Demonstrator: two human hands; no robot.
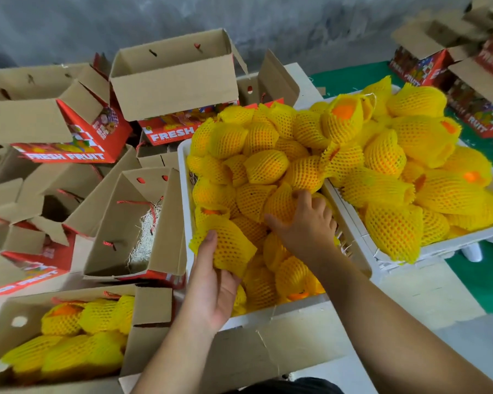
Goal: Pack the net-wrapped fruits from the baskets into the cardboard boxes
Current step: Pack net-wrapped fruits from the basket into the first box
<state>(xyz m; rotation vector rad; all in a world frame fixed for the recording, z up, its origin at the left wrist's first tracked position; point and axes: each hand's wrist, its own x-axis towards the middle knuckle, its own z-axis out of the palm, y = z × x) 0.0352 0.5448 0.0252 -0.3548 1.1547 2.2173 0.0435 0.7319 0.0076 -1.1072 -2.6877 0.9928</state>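
L hand (pixel 211 282) gripping, R hand (pixel 305 223) fingers curled.

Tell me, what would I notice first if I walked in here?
The big heaps of fruits in yellow nets, piled in two white baskets in the middle and right. The left hand holds one netted fruit, and the right hand grips another. Open cardboard boxes crowd the left.

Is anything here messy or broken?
Yes. The white cardboard edge in front of the near white basket is cracked. One yellow foam-netted fruit hangs over the far white basket's rim.
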